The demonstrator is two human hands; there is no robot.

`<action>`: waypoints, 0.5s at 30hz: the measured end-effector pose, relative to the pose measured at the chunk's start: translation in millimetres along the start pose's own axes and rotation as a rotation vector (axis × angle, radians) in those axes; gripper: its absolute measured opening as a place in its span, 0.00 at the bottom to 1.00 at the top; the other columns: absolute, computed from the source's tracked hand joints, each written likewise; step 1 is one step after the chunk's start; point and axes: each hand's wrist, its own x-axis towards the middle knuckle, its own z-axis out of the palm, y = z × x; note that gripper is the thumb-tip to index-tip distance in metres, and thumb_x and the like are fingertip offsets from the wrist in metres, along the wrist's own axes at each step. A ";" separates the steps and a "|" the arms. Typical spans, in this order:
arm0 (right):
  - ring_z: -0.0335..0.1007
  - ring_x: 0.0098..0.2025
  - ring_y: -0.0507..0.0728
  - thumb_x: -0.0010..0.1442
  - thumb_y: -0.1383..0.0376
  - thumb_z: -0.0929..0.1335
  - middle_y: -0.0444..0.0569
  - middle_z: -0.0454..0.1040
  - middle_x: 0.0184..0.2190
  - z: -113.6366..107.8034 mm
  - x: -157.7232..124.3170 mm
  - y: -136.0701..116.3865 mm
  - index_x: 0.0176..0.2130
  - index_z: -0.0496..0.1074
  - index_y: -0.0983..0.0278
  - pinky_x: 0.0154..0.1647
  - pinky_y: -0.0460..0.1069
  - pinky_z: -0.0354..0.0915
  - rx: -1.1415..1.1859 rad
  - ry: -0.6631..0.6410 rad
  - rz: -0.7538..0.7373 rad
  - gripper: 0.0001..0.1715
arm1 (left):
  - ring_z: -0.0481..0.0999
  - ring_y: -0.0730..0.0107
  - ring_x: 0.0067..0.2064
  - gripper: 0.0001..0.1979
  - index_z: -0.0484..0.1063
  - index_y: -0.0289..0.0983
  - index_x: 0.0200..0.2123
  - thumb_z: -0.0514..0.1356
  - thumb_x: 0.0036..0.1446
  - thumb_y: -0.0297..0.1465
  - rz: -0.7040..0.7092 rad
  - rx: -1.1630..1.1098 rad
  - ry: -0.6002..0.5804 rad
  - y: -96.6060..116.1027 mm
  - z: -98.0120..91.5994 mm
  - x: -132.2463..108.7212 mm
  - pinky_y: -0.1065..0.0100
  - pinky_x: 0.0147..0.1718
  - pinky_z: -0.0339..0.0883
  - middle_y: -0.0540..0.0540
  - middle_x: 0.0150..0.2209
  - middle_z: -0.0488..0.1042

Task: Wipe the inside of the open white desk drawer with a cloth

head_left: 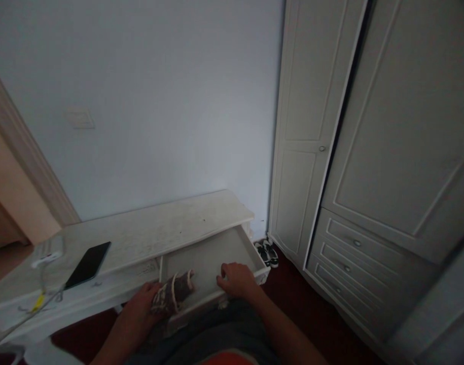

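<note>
My left hand (143, 303) is closed around a brown-and-cream patterned bundle of cloth (174, 293), which looks rolled or folded; its exact kind is unclear. The bundle is over the left front part of a pulled-out white drawer (212, 253). Above the drawer's right front side is my right hand (237, 280), its fingers loosely curled with a gap between thumb and forefinger. Nothing shows in that hand.
The drawer belongs to a white table (193, 218) against the wall. A dark phone or tablet (89, 263) and a white power strip (49, 251) with a cable lie on its left. Black-and-white shoes (268, 252) stand on the floor beside a white wardrobe (296, 203).
</note>
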 end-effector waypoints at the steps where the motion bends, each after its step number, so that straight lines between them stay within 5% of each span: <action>1: 0.80 0.44 0.68 0.66 0.47 0.65 0.59 0.83 0.42 -0.4 -0.2 -0.3 0.45 0.80 0.61 0.43 0.56 0.67 -0.003 0.000 -0.001 0.24 | 0.80 0.57 0.47 0.18 0.78 0.43 0.51 0.60 0.59 0.37 0.001 0.002 0.009 -0.1 1.0 -2.6 0.64 0.47 0.71 0.45 0.47 0.78; 8: 0.81 0.45 0.67 0.66 0.48 0.65 0.58 0.83 0.42 -1.3 -0.6 -2.0 0.45 0.80 0.61 0.44 0.56 0.68 -0.038 -0.003 0.011 0.24 | 0.74 0.53 0.55 0.20 0.74 0.37 0.57 0.53 0.65 0.32 -0.041 0.219 0.460 -7.4 11.1 50.1 0.60 0.52 0.70 0.39 0.54 0.72; 12: 0.81 0.45 0.66 0.66 0.49 0.65 0.57 0.84 0.42 -1.5 -0.3 -2.3 0.45 0.80 0.60 0.45 0.55 0.68 -0.060 -0.003 0.023 0.23 | 0.73 0.53 0.51 0.20 0.75 0.39 0.57 0.53 0.66 0.33 -0.036 0.249 0.499 -12.0 5.9 78.2 0.59 0.50 0.70 0.39 0.52 0.72; 15: 0.81 0.45 0.66 0.67 0.49 0.65 0.57 0.84 0.42 -2.0 -1.0 -2.4 0.45 0.80 0.60 0.45 0.55 0.67 -0.059 0.006 0.027 0.23 | 0.75 0.53 0.51 0.19 0.76 0.39 0.54 0.55 0.63 0.37 -0.030 0.109 0.463 -17.6 4.1 76.4 0.59 0.51 0.71 0.40 0.50 0.74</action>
